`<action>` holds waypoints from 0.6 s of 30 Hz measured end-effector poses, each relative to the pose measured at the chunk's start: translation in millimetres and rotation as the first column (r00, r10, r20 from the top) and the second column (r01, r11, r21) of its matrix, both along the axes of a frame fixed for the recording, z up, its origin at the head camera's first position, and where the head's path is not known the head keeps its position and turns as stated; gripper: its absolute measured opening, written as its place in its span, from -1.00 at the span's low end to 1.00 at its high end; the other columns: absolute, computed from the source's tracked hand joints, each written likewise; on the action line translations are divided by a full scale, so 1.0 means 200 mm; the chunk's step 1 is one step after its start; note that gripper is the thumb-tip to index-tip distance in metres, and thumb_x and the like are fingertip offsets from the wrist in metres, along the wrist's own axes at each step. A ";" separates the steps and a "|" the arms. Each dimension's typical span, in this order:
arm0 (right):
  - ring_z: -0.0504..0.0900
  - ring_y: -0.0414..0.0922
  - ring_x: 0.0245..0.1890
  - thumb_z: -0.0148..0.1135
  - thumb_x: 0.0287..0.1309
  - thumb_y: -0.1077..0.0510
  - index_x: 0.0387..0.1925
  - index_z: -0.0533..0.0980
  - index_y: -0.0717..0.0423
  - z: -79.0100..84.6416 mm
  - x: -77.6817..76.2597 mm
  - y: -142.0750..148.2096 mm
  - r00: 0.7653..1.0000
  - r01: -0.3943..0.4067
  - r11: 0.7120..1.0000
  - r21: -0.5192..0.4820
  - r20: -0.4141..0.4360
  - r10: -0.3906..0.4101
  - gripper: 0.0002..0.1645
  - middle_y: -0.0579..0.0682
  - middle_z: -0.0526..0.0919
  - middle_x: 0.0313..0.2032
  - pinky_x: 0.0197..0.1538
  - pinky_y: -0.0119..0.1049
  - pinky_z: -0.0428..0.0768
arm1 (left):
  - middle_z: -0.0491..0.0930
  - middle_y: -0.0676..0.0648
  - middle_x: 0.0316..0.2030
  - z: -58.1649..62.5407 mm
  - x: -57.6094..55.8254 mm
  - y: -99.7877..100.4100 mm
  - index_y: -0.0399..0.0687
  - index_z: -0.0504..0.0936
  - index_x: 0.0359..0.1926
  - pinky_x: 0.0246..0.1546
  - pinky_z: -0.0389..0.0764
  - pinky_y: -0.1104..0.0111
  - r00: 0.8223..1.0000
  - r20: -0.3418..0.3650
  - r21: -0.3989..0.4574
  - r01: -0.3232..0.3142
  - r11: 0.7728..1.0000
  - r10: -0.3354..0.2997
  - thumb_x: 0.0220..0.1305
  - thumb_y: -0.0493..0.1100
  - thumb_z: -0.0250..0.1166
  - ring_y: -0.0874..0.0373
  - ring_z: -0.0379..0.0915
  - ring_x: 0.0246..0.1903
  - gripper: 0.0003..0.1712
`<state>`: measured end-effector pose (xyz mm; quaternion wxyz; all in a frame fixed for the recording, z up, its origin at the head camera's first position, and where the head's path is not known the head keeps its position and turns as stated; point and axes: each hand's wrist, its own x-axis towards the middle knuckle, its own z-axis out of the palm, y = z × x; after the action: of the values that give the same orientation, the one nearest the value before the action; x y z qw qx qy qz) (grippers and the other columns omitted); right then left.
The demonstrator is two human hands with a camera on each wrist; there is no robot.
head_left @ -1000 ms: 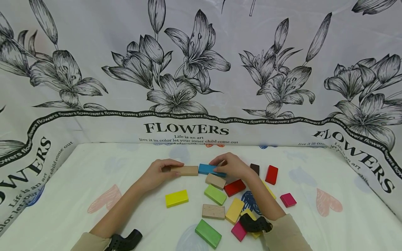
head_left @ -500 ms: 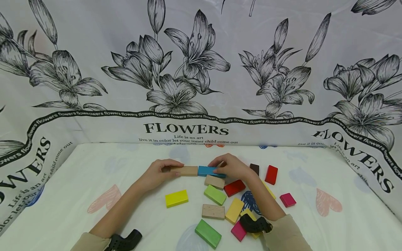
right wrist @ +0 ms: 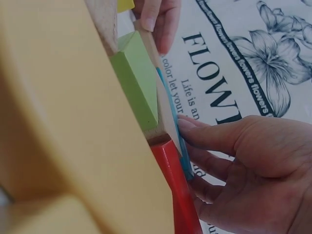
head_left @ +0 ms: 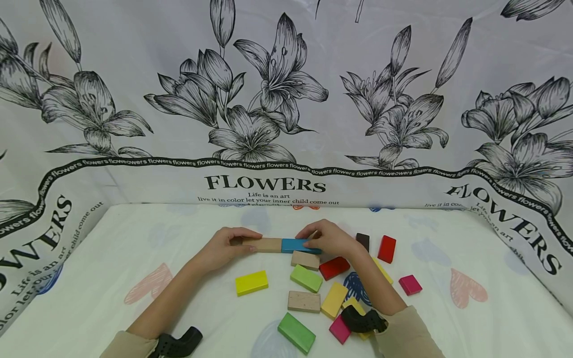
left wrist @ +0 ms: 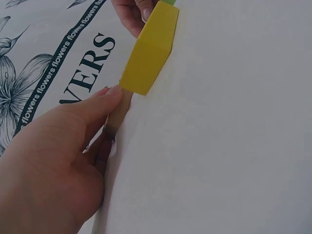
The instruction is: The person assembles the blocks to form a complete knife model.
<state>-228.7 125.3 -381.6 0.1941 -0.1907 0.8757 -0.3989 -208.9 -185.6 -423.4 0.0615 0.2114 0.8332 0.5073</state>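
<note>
My left hand (head_left: 227, 246) pinches the left end of a plain wooden block (head_left: 269, 245) between thumb and fingers. End to end with it lies a blue block (head_left: 293, 245), whose right part my right hand (head_left: 330, 238) holds by thumb and fingers. The two form a straight row at the back of the pile. Just in front of the blue one sits a shorter-looking wooden block (head_left: 306, 260). In the right wrist view the blue block (right wrist: 171, 105) shows as a thin edge beside the right thumb, mostly hidden behind a light green block (right wrist: 138, 80) and a red one (right wrist: 175, 187).
Nearer me lie a yellow block (head_left: 251, 283), a light green one (head_left: 306, 278), another wooden one (head_left: 304, 302) and a green one (head_left: 297, 332). Red (head_left: 387, 249), dark brown (head_left: 363, 241) and pink (head_left: 410, 285) blocks lie to the right. A flower-printed cloth (head_left: 380, 189) rises behind.
The blue block has slid slightly left and towards me, lining up with the wooden block's end. The right hand moved with it. The left hand has barely shifted.
</note>
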 end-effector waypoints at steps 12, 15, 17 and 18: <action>0.66 -0.01 0.02 0.24 0.44 0.32 0.10 0.72 0.20 0.01 0.01 0.00 1.000 -0.010 1.000 -0.008 0.004 0.010 -0.71 0.07 0.76 0.03 0.12 -0.12 0.67 | 0.70 -0.18 0.18 0.00 0.00 0.00 -0.18 0.76 0.16 0.12 0.54 0.41 1.000 0.007 -0.004 -0.011 1.000 0.011 0.36 -0.22 0.44 -0.01 0.58 0.08 -0.63; 0.66 -0.01 0.03 0.24 0.45 0.32 0.10 0.71 0.20 0.01 0.02 0.00 1.000 -0.018 1.000 -0.008 -0.001 0.018 -0.71 0.07 0.76 0.03 0.12 -0.13 0.67 | 0.70 -0.17 0.17 0.00 0.00 0.00 -0.15 0.77 0.16 0.15 0.53 0.36 1.000 0.013 -0.014 -0.020 1.000 0.020 0.34 -0.21 0.46 0.00 0.57 0.08 -0.62; 0.66 -0.02 0.03 0.23 0.45 0.32 0.11 0.71 0.20 0.01 0.02 -0.01 1.000 -0.025 1.000 -0.008 -0.006 0.025 -0.71 0.07 0.76 0.04 0.13 -0.13 0.67 | 0.71 -0.16 0.17 0.00 0.00 0.00 -0.14 0.77 0.15 0.16 0.52 0.34 1.000 0.018 -0.017 -0.023 1.000 0.023 0.33 -0.20 0.47 0.00 0.57 0.08 -0.62; 0.65 -0.02 0.02 0.23 0.45 0.32 0.11 0.71 0.20 0.01 0.02 0.00 1.000 -0.029 1.000 -0.008 -0.007 0.029 -0.71 0.07 0.76 0.04 0.13 -0.13 0.66 | 0.71 -0.15 0.16 0.00 0.00 0.00 -0.14 0.77 0.15 0.17 0.52 0.34 0.999 0.019 -0.019 -0.025 1.000 0.026 0.32 -0.20 0.48 0.00 0.57 0.09 -0.62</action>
<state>-225.5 124.3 -380.4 0.1960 -0.2057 0.8719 -0.3987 -208.3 -185.4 -422.7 0.0650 0.1954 0.8398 0.5023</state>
